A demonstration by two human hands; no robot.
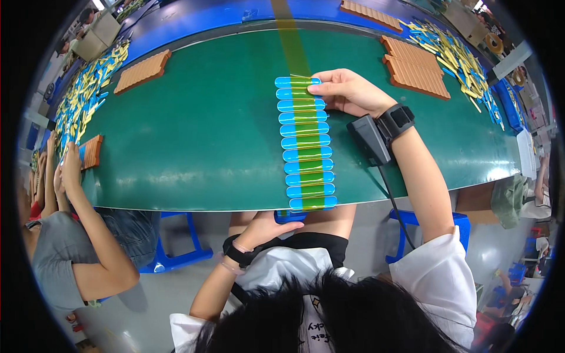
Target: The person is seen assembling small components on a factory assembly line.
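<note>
The top blue strips [298,87] are pressed under yellow tape [306,135] by the right hand [347,91], fingers flat. Below the table edge, the left hand [265,226] grips a blue piece [289,216]. Pressing downward seemingly follows.

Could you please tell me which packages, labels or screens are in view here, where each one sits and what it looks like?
Cardboard box: far left, beyond the table's edge; brown, open-topped.
Blue strips: column down the green table, rounded ends, joined by yellowish clear tape; the right hand presses the top ones, the left hand is at the bottom end.
Wrist device: right wrist; dark, no lit screen visible.
</note>
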